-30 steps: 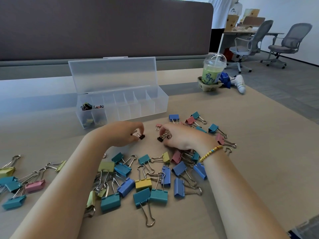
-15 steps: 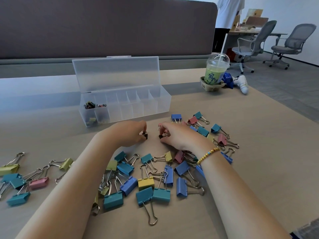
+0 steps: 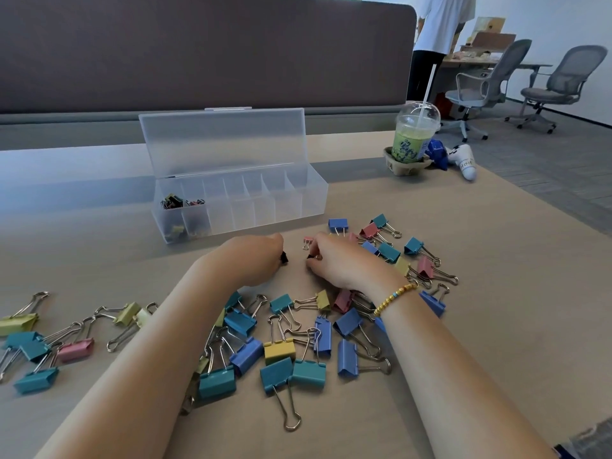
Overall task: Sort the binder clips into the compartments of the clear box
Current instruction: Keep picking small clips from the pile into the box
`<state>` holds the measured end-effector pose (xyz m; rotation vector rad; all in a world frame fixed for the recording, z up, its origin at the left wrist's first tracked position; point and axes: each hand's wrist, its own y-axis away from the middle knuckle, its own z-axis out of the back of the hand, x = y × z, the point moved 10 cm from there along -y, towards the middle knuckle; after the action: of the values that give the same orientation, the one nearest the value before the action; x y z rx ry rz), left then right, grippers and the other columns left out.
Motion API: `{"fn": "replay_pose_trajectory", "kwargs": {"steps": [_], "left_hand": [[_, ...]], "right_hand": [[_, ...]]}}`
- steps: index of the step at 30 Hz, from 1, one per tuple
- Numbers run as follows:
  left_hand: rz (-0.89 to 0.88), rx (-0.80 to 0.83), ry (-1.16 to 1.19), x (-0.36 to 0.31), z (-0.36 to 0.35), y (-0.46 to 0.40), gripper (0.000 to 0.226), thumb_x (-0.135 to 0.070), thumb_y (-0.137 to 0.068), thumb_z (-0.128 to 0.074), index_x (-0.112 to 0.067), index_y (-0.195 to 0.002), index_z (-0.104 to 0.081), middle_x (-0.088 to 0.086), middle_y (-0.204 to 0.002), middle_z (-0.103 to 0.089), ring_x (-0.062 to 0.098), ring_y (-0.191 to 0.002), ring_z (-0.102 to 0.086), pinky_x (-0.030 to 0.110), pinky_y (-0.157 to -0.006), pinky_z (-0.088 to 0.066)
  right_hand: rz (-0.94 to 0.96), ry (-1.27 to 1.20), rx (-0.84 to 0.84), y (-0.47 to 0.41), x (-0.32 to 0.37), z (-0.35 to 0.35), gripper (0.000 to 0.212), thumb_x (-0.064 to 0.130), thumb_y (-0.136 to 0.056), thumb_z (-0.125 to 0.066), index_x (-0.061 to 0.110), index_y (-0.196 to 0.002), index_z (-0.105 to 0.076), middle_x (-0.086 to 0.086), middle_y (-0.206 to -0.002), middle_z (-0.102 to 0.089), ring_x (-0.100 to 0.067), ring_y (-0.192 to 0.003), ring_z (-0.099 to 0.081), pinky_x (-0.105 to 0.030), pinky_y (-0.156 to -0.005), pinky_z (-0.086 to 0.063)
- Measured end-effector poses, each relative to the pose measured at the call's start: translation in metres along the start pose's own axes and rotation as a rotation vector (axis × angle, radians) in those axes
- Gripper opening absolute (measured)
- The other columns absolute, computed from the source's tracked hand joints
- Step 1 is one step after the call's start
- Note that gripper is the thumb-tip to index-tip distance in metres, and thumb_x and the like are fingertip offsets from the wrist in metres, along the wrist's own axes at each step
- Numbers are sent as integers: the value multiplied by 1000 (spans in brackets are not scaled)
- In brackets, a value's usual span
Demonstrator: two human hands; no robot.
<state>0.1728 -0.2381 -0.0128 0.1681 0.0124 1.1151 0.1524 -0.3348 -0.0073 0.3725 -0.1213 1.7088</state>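
The clear box [image 3: 298, 207] stands open on the table, lid upright; its two leftmost compartments hold small dark clips [image 3: 172, 202]. My left hand [image 3: 255, 260] pinches a small black binder clip [image 3: 283, 258] just in front of the box. My right hand [image 3: 337, 263] pinches another small black clip [image 3: 311, 256] a little to the right. A small pink clip [image 3: 308, 241] lies between the hands and the box. Several larger coloured binder clips [image 3: 281, 349] lie scattered under and around my forearms.
More clips [image 3: 49, 342] lie at the left edge and another cluster [image 3: 397, 250] to the right. A green iced drink [image 3: 414, 137] in a cardboard holder and a small toy [image 3: 463, 160] stand at the far right. Behind are a desk partition, office chairs and a standing person [image 3: 437, 44].
Both hands have drawn their small black clips closer into the fingers, so less of each clip shows. The view has shifted slightly.
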Motion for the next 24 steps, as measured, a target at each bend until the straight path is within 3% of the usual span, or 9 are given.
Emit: {"fn": "replay_pose_trajectory", "kwargs": {"steps": [3,6,7,9,13,17,20,24], "left_hand": [[-3,-23,310,2,10,2,19,-24,-99,-37,-7,-108,-42,0,-77,-51,15,-66,-47,22,-59,-38],[-46,6,1086,3,22,10,20,-21,-100,-34,-12,-83,-40,-4,-57,-43,8,-45,-35,16,-38,-28],[-77,13,1325,3,27,11,29,-19,-101,-32,-11,-73,-38,-5,-52,-38,6,-40,-29,15,-34,-24],[-95,17,1671,6,31,12,37,-16,-100,-27,-15,-63,-30,-7,-46,-30,4,-36,-23,13,-30,-17],[-89,113,2099,4,27,15,26,-15,-93,-23,-17,-68,-31,-6,-49,-31,1,-33,-25,10,-27,-14],[-136,121,2204,2,31,21,6,-15,-73,-31,-16,-75,-37,-3,-54,-34,4,-36,-28,11,-28,-17],[-127,142,2218,-1,31,21,12,-25,-80,-33,-16,-74,-38,-3,-54,-34,4,-36,-28,11,-27,-18],[45,58,2198,10,25,12,43,-41,-98,-29,-19,-62,-35,-7,-45,-32,1,-30,-26,10,-26,-14]], "right_hand": [[9,-370,-20,0,-3,6,21,31,-96,-46,15,-108,-53,3,-86,-54,-11,-73,-50,-23,-57,-36],[81,-1302,115,3,6,7,22,19,-98,-40,13,-79,-47,7,-57,-42,-3,-43,-31,-13,-35,-23],[108,-1590,162,4,10,10,22,17,-98,-37,14,-78,-44,8,-54,-39,-1,-40,-28,-11,-31,-19],[168,-1914,216,6,17,16,17,18,-96,-33,15,-82,-41,7,-54,-37,0,-38,-28,-9,-28,-19],[251,-2077,354,12,38,14,17,25,-92,-36,12,-87,-45,5,-56,-37,-1,-37,-32,-10,-26,-22],[210,-2070,322,10,42,10,19,32,-91,-41,15,-83,-45,5,-56,-36,-2,-37,-30,-10,-27,-18],[86,-2078,251,6,35,6,26,31,-97,-39,15,-76,-44,4,-54,-36,-3,-36,-29,-11,-27,-17],[-129,-2119,140,2,30,-2,32,21,-98,-36,14,-67,-40,3,-48,-34,-4,-31,-27,-12,-25,-14]]}}
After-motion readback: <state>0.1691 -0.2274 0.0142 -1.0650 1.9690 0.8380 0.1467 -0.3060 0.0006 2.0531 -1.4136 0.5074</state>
